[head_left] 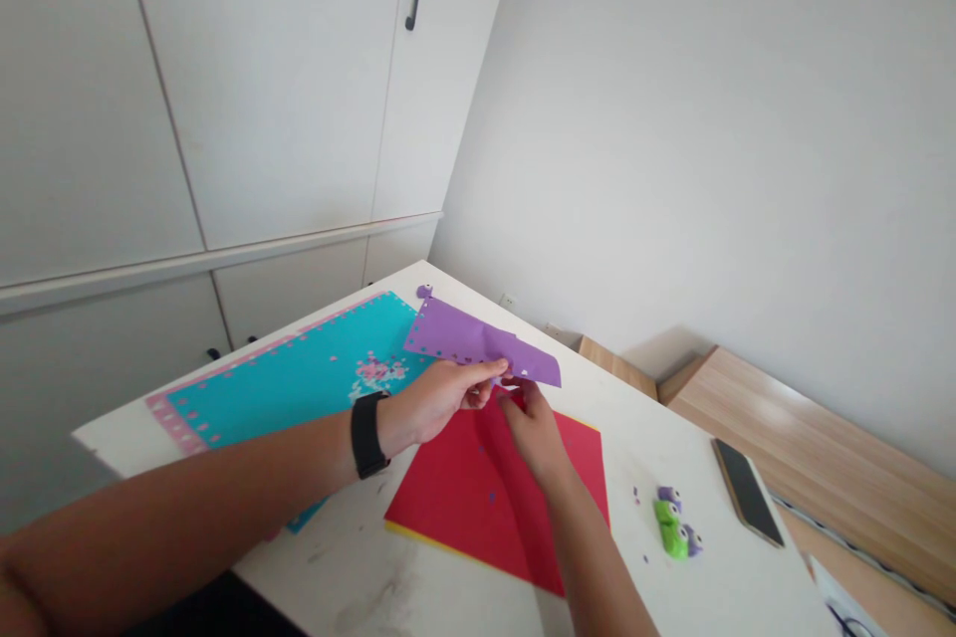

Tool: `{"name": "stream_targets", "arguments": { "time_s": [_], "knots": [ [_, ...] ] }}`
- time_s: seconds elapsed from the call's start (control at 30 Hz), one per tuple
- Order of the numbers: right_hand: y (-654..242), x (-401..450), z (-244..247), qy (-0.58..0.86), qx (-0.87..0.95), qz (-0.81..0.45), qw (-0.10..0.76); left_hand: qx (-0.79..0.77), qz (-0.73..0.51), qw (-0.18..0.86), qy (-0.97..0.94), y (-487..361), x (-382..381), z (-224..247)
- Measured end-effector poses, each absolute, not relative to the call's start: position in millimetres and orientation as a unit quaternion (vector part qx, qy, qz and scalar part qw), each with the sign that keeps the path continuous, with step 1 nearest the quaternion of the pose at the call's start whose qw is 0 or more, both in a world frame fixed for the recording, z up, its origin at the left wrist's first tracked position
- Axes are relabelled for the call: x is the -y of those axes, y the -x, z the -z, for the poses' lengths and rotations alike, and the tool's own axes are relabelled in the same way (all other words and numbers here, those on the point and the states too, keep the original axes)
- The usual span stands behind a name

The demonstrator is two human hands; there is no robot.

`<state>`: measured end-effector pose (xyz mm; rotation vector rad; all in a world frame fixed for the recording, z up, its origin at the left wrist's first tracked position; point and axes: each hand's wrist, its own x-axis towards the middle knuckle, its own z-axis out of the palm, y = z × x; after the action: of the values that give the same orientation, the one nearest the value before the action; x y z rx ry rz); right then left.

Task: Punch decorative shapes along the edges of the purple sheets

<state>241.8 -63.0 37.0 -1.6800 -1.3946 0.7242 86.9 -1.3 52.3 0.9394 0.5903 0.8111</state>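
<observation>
A sheet of purple paper (470,333), with a row of punched holes along its edges, is raised above the table. My left hand (444,393), with a black band on the wrist, pinches its near edge, thumb on top. Close beside it, my right hand (532,423) has its fingers curled at the paper's underside. Whatever those fingers hold is hidden. Below the hands lies red paper (440,493) with a yellow edge showing under it. To the left lies a blue sheet (299,383) over a pink one (179,423), with loose pink and white paper bits (377,371) on top.
Green and purple figures with eyes (674,528) sit at the right of the white table (351,577). A dark phone-like slab (747,493) lies by the right edge. Another small purple figure (424,291) stands at the far corner. White cabinets (261,70) and a wall flank the table.
</observation>
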Motion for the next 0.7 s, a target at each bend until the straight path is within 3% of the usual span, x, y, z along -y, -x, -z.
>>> {"name": "stream_targets", "arguments": {
  "time_s": [0.3,0.47,0.7],
  "knots": [
    [-303,127,-56,0.531,0.265,-0.540,0.596,-0.305,-0.244,0.808,-0.442,-106,42,-48],
    [-323,139,-49,0.560,0.224,-0.516,0.609,-0.308,-0.167,0.827,-0.440,-117,73,-43],
    [-382,171,-43,0.618,0.167,-0.568,0.518,-0.295,-0.174,0.836,-0.428,-96,81,-51]
  ]
}}
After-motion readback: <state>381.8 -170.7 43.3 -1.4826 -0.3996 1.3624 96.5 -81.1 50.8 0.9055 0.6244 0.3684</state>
